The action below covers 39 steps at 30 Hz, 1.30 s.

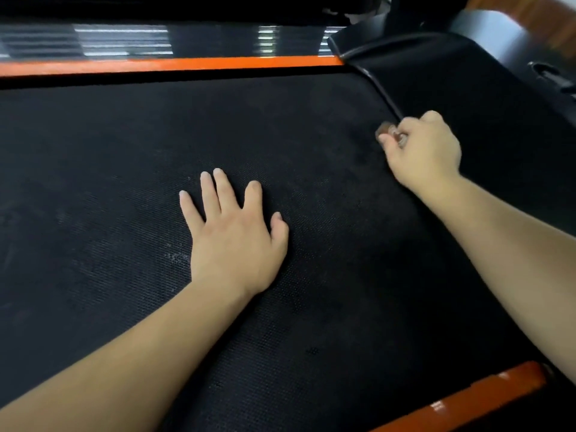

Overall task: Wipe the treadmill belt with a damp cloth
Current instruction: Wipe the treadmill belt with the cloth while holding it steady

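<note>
The black textured treadmill belt (109, 169) fills most of the view, with pale dusty marks near its middle. My left hand (233, 232) lies flat on the belt, fingers spread, holding nothing. My right hand (427, 151) is closed at the belt's right end, beside the curved edge of the black motor cover (467, 98). A small brown-grey thing (388, 132) pokes out of its fingers against the belt. It is blurred, and I cannot tell whether it is a cloth.
An orange side rail (174, 64) runs along the far edge of the belt, with a glossy black strip behind it. Another orange rail (486, 397) sits at the near right corner. The treadmill's upright post (414, 14) rises at the top right.
</note>
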### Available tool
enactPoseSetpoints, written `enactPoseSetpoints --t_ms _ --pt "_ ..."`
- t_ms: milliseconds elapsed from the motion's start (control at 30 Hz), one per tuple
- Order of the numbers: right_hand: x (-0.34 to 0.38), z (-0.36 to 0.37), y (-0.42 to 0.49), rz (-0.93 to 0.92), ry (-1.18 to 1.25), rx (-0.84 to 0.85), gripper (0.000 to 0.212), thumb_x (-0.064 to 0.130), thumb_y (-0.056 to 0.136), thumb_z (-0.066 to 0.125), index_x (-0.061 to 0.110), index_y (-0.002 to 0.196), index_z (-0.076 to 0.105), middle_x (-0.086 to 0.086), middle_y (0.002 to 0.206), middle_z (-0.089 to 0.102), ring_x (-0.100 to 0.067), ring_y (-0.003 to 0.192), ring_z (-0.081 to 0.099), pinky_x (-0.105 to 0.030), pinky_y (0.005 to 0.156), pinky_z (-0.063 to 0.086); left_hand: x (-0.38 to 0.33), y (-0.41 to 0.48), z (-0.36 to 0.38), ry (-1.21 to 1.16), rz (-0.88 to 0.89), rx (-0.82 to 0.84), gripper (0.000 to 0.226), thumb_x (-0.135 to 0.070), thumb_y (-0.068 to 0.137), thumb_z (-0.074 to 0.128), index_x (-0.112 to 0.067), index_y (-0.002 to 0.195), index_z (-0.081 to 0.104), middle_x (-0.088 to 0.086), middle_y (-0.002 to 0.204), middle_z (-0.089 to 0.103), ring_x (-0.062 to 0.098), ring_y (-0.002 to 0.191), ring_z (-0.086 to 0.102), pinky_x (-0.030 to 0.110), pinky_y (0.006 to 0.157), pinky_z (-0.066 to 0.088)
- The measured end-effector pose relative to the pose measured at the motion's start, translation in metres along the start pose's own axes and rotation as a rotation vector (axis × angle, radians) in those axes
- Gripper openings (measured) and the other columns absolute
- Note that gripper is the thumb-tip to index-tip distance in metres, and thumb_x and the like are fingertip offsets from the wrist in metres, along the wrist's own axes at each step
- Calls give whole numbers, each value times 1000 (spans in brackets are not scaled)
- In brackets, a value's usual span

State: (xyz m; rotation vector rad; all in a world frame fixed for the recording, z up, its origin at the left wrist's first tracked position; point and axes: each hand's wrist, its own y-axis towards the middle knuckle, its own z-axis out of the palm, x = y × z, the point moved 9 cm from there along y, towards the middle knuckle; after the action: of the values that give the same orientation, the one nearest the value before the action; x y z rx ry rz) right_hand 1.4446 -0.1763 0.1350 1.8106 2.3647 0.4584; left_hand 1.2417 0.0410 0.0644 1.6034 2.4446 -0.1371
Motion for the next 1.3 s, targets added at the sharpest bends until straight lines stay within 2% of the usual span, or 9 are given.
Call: enactPoseSetpoints --t_ms 133,267,433,567,700,867,1000,1167,1300 --pt "27 1 -50 -292 20 62 36 50 92 59 14 89 66 -8 90 51 -32 74 55 -38 63 46 0 0 0 -6 -3 3 66 -56 93 18 -21 146 34 29 165 12 41 155 0 65 121 0" --pt "-10 -13 -27 4 -100 11 38 48 94 55 12 102 67 -14 98 53 -37 83 57 -47 76 50 0 -1 -1 -11 2 -7 65 -56 93 19 -21 146 34 29 165 13 41 155 1 64 122 0" --pt "26 -11 -99 -283 103 88 41 53 88 54 15 85 67 -4 81 47 -33 65 53 -38 59 46 1 -1 1 -15 3 -6 58 -53 99 28 -21 147 33 29 165 10 41 155 -1 64 122 -1" --pt "-18 -22 -62 -1 -63 -5 38 47 93 54 11 96 66 -9 88 47 -35 73 54 -43 69 46 1 -1 0 -25 12 -15 58 -53 99 28 -21 146 35 29 165 10 41 155 -1 64 122 -1" --pt "25 -17 -130 -258 148 73 37 51 88 56 15 81 62 -2 78 42 -30 61 50 -34 54 39 1 0 1 -31 10 -15 57 -52 99 30 -20 145 36 30 165 11 41 155 -1 64 122 -1" --pt "-26 -26 -89 21 22 -1 34 49 90 58 16 85 62 -3 85 44 -35 72 55 -37 60 42 2 -1 0 -42 23 -27 57 -52 99 32 -18 145 38 30 164 13 41 155 0 64 122 -1" --pt "10 -21 -141 -208 135 98 31 49 88 62 18 86 64 -1 82 44 -29 67 50 -34 59 39 2 0 -1 -54 24 -25 57 -51 99 33 -18 146 38 29 165 12 42 155 0 64 122 -3" --pt "-27 -34 -110 18 -18 9 33 47 91 58 15 86 60 -8 87 48 -36 72 55 -40 62 44 3 -2 -3 -67 39 -23 59 -52 99 33 -20 147 38 27 166 13 40 155 0 63 122 -4" --pt "0 -31 -161 -211 65 132 32 50 89 57 18 85 58 -4 82 45 -28 64 49 -35 54 42 3 -2 -2 -82 40 -29 58 -51 99 36 -18 147 39 27 165 14 41 155 1 63 122 -4"
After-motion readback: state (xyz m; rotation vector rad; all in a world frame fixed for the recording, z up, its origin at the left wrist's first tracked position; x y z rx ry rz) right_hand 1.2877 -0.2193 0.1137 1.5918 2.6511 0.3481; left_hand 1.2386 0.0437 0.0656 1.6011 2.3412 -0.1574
